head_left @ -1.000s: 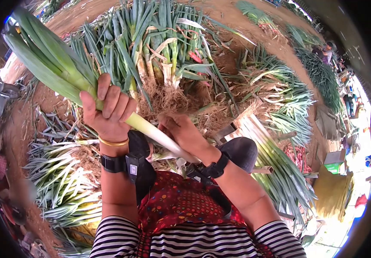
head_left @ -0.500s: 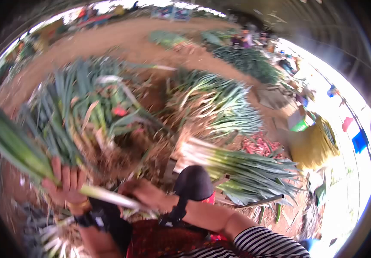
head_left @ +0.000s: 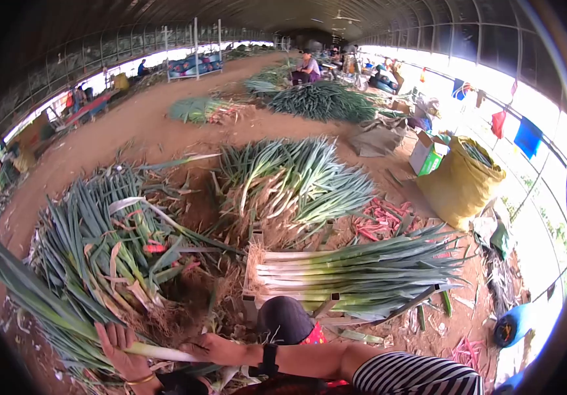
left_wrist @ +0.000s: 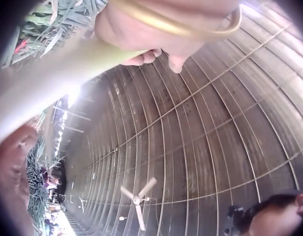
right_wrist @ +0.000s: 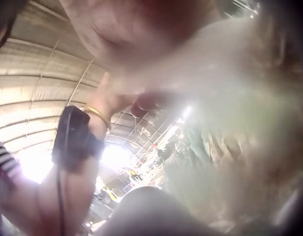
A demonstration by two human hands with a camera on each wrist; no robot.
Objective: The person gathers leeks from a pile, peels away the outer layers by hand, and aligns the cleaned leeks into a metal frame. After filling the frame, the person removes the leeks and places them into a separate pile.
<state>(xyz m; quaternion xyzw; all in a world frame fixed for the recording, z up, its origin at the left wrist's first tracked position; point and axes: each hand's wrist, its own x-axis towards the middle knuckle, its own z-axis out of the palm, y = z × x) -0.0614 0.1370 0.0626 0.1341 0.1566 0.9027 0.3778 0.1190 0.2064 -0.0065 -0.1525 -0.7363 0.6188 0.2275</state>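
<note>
Low in the head view, a long leek (head_left: 162,351) lies across in front of me, its green leaves fanning up to the left and its white shank pointing right. My left hand (head_left: 120,352) holds it where the white turns to green. My right hand (head_left: 218,349), fingers curled, grips the white end. The left wrist view shows the pale shank (left_wrist: 53,78) close up, running into the left hand. Blur covers much of the right wrist view, where the right palm (right_wrist: 136,29) lies against the pale shank.
Beyond the left hand lies a heap of untrimmed leeks (head_left: 99,243). Cleaned leeks (head_left: 356,266) rest in a rack at right, with another pile (head_left: 296,181) behind. Farther right are a yellow sack (head_left: 461,187) and a box (head_left: 428,155). A seated person (head_left: 308,69) is far back.
The head view has swung up and to the right, so hands and leek now sit lower left and the rack shows fully. Both hands keep hold of the leek.
</note>
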